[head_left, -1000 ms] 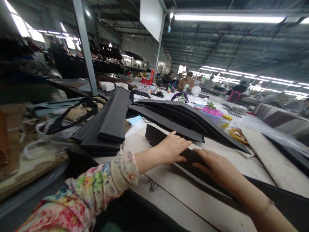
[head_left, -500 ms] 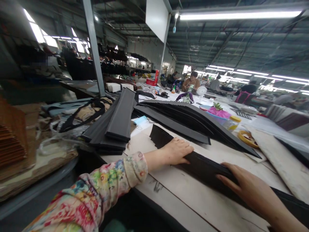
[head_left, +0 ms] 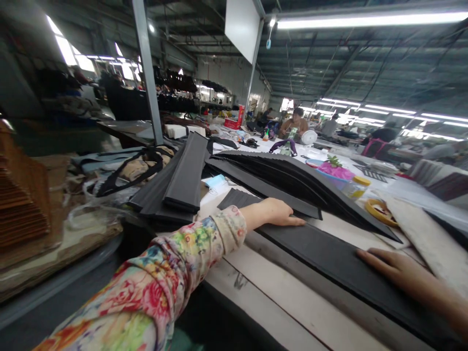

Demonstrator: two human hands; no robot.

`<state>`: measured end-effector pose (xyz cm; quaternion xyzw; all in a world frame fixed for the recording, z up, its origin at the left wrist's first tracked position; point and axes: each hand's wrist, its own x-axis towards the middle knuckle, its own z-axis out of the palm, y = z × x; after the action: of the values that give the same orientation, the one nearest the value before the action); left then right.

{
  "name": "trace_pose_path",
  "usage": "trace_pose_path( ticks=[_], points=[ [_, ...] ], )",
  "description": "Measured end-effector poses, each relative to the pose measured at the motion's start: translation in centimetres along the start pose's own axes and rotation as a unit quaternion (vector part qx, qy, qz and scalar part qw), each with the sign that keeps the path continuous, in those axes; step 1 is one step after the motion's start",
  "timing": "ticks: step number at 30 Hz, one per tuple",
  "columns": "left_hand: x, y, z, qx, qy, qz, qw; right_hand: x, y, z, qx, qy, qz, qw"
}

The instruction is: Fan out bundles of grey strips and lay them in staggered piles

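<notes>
A long stack of black strips (head_left: pixel 321 246) lies flat and slantwise across the pale board (head_left: pixel 278 280) in front of me. My left hand (head_left: pixel 276 213) grips its far edge near the left end, thumb on top and the other fingers mostly out of sight. Further right, my right hand (head_left: pixel 397 268) holds the same far edge, its thumb stretched over the upper face. Just beyond, a curved pile of black strips (head_left: pixel 270 170) rests on the table, partly behind my left hand.
Left of my hands, more black strips (head_left: pixel 186 175) are piled crosswise. A blue mask (head_left: pixel 215 181), a yellow-lidded jar (head_left: pixel 357 187) and a yellow ring-shaped thing (head_left: pixel 380 212) lie around. A metal post (head_left: pixel 148 73) rises at the left. A co-worker (head_left: pixel 293 124) sits across the table.
The stack has tipped from standing on its long edge to lying flat, its broad face up. Both hands have shifted right with it. The view has turned slightly left.
</notes>
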<state>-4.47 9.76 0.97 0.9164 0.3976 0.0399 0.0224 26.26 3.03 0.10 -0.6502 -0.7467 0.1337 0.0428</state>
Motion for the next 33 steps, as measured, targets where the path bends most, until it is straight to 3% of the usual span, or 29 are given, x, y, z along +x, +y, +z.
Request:
trace_pose_path(
  ticks=[3,8,11,14,17,20,25,29,33],
  points=[
    [0.6,-0.7,2.8,0.023,0.017,-0.009,1.0,1.2,-0.2,2.4,-0.004,-0.031,0.013,0.999],
    [1.1,-1.3,5.7,0.05,0.092,0.017,0.994,2.0,1.1,4.9,-0.071,0.018,-0.022,0.997],
    [1.3,-1.4,5.7,0.06,0.103,0.036,0.992,1.7,0.7,4.8,-0.143,0.12,-0.103,0.977],
    [1.3,-1.4,5.6,0.068,0.118,0.053,0.989,0.4,-2.0,4.8,-0.192,0.193,-0.166,0.948],
    [1.3,-1.4,5.6,0.088,0.131,0.095,0.983,-1.4,-5.6,6.0,-0.194,0.173,-0.221,0.94],
    [1.3,-1.2,5.4,0.096,0.121,0.122,0.98,-2.6,-8.0,8.0,-0.265,0.183,-0.242,0.915],
    [-0.1,0.8,5.3,0.088,0.137,0.068,0.984,-2.8,-9.5,9.5,-0.398,0.194,-0.221,0.869],
    [-3.1,2.5,5.5,0.067,0.161,0.02,0.985,-2.3,-9.5,9.0,-0.386,0.176,-0.225,0.877],
    [-5.8,1.8,5.4,0.068,0.131,0.076,0.986,-1.4,-8.1,7.7,-0.281,0.163,-0.251,0.912]
  ],
)
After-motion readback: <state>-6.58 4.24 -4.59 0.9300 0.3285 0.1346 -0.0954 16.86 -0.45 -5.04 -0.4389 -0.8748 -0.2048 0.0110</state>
